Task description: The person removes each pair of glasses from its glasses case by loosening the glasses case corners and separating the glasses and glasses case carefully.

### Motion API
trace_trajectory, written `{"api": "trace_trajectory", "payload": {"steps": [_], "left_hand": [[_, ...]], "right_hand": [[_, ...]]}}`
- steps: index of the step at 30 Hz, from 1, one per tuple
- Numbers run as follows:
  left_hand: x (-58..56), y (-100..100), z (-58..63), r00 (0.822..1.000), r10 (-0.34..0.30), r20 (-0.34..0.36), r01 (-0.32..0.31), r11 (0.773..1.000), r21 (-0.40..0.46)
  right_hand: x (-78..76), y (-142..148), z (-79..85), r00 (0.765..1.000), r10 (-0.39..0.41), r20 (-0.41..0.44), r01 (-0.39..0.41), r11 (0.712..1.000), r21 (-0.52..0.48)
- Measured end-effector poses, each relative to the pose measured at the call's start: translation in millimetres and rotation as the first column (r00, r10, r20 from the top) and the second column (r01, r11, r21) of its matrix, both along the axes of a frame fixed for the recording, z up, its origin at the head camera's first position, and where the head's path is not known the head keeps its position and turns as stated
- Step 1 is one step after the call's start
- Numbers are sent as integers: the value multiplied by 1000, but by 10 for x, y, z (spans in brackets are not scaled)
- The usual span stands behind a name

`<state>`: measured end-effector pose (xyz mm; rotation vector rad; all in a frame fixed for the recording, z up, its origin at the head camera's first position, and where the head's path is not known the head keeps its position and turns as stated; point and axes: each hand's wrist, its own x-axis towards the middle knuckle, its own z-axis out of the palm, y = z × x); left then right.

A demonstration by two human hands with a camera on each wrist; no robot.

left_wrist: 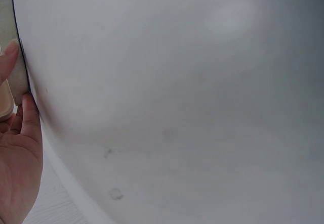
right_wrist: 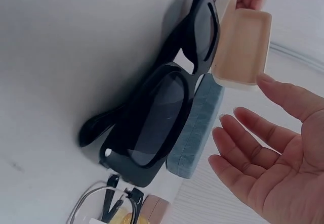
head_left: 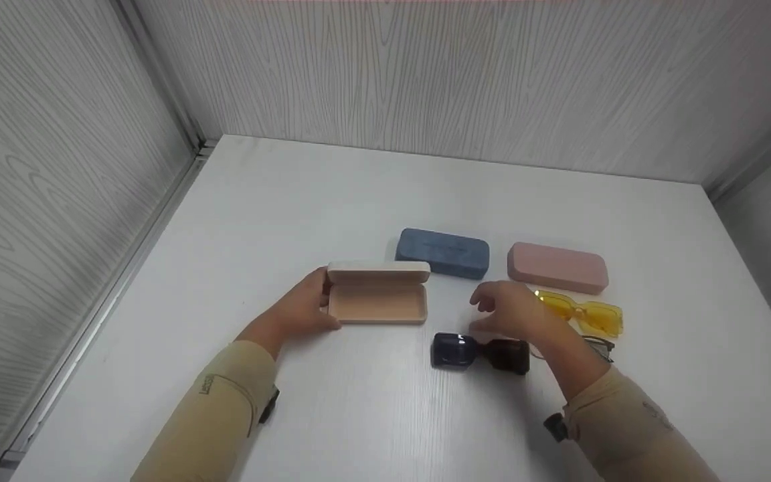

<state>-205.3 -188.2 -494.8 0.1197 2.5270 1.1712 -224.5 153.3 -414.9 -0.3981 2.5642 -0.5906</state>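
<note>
A white glasses case (head_left: 377, 304) with a beige lining stands with its lid raised on the white table, and nothing lies inside it. My left hand (head_left: 304, 306) grips its left end, thumb by the front corner and fingers toward the back. Just behind the black sunglasses (head_left: 452, 351), my right hand (head_left: 509, 311) hovers with fingers loosely bent and nothing between them. In the right wrist view the sunglasses rest with lenses upright and temples spread behind, apart from the fingertips (right_wrist: 225, 120).
Closed blue (head_left: 442, 253) and pink (head_left: 557, 268) glasses cases lie farther back. Yellow-tinted glasses (head_left: 603, 318) lie in front of the pink one. Thin-framed glasses (head_left: 601, 349) are partly hidden by my right forearm. Grey wood-grain panels (head_left: 425, 80) border the table.
</note>
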Motion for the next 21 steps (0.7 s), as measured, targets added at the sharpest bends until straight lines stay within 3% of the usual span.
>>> {"api": "trace_trajectory", "payload": {"steps": [7,15,21], "left_hand": [[-4,10,-4,1000,12,-4,-12,1000,-13],[-9,-16,-25,1000,-6,-12,6,1000,-8],[-29,2,0,1000,-17,0,17,1000,-25]], "right_hand": [[-158,-149,5,1000,-2,-1,2,996,-88],[-317,-454,-101,1000,-28,7,29,986,-166],[-400,-616,-201,984,-122,128,153,951,-270]]}}
